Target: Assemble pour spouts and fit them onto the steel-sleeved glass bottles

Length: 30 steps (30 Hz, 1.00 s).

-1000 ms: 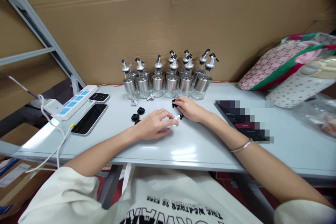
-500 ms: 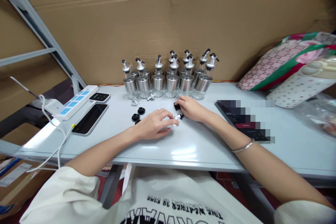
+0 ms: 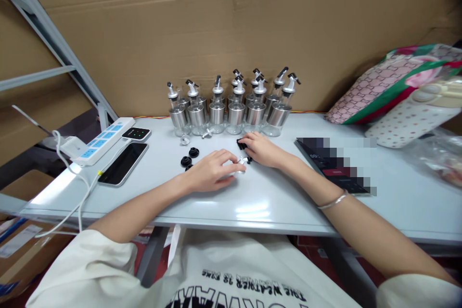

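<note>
My left hand [image 3: 215, 171] is closed on a small silver-white spout piece [image 3: 241, 162] just above the table. Beside it, my right hand [image 3: 259, 148] rests with bent fingers on small black parts [image 3: 241, 144]; whether it grips one is hidden. Black round stoppers [image 3: 186, 161] lie left of my left hand, one partly covered by it. Near the bottles are a loose silver-white spout [image 3: 207, 133] and a silver-white ring [image 3: 185, 140]. Several glass bottles with steel bands [image 3: 236, 114] stand behind, many with spouts fitted.
On the left of the table [image 3: 231, 207] are a power strip [image 3: 106, 139], a phone [image 3: 123, 163] and a small black device [image 3: 136, 134] with cables. A tablet [image 3: 328, 166], a dotted white bottle [image 3: 407, 118] and a patterned bag [image 3: 375, 89] are on the right.
My right hand has shifted very slightly left over the black parts. My left hand still holds the spout piece in the same place.
</note>
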{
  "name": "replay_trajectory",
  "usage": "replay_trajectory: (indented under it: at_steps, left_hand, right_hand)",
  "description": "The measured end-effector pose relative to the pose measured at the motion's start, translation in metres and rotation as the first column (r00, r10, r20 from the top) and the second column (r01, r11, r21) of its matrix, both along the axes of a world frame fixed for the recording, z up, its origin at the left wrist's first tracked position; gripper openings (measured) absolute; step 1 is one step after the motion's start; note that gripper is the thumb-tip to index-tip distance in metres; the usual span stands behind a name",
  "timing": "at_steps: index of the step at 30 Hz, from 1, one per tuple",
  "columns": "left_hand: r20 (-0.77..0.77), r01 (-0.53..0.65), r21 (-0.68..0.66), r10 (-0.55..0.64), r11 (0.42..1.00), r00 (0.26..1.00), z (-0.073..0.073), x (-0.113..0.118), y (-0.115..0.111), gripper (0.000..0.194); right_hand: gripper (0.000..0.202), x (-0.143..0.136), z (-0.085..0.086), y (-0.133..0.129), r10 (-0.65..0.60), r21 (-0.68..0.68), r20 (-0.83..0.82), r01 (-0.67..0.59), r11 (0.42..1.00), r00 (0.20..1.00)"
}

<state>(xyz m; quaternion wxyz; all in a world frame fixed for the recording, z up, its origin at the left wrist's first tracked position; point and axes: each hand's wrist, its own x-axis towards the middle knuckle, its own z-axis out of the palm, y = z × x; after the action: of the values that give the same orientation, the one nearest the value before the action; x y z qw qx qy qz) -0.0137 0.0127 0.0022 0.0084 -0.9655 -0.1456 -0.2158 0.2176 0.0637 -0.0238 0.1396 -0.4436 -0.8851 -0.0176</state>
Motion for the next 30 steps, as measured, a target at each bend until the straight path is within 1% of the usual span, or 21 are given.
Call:
replay_trajectory:
  at_steps: [6, 11, 16, 20, 23, 26, 30]
  left_hand:
    - [0.008, 0.002, 0.015, -0.002, 1.000, 1.000, -0.001, 0.000, 0.000, 0.027]
    - [0.019, 0.005, 0.024, -0.006, 1.000, 1.000, 0.000, 0.000, 0.000, 0.027]
    - [0.024, 0.005, 0.027, -0.005, 1.000, 1.000, -0.001, 0.000, 0.000, 0.027]
    - [0.020, 0.005, 0.031, -0.006, 1.000, 1.000, -0.002, 0.000, 0.001, 0.026]
    - [0.015, 0.001, 0.031, -0.001, 1.000, 1.000, -0.002, 0.000, 0.001, 0.027]
    - [0.016, 0.000, 0.030, 0.000, 1.000, 1.000, -0.002, 0.000, 0.001, 0.027]
    - [0.015, 0.004, 0.027, -0.004, 1.000, 1.000, -0.001, 0.000, 0.000, 0.027]
  right_hand:
    - [0.034, 0.001, -0.001, 0.000, 0.008, 0.001, 0.016, -0.008, 1.000, 1.000]
    - [0.036, -0.001, 0.002, -0.001, 0.044, -0.036, -0.021, -0.045, 0.998, 0.999]
    - [0.032, -0.003, 0.002, -0.002, 0.029, -0.039, -0.041, -0.030, 0.999, 0.999]
    - [0.035, -0.002, 0.003, 0.000, 0.024, -0.022, -0.060, -0.026, 0.999, 0.998]
    - [0.039, -0.002, 0.007, 0.000, 0.039, -0.047, -0.070, -0.042, 0.998, 0.997]
    - [0.041, -0.003, 0.011, -0.001, 0.027, -0.080, -0.070, -0.033, 0.996, 0.997]
    - [0.041, -0.005, 0.011, -0.001, 0.037, -0.091, -0.101, -0.047, 0.995, 0.994]
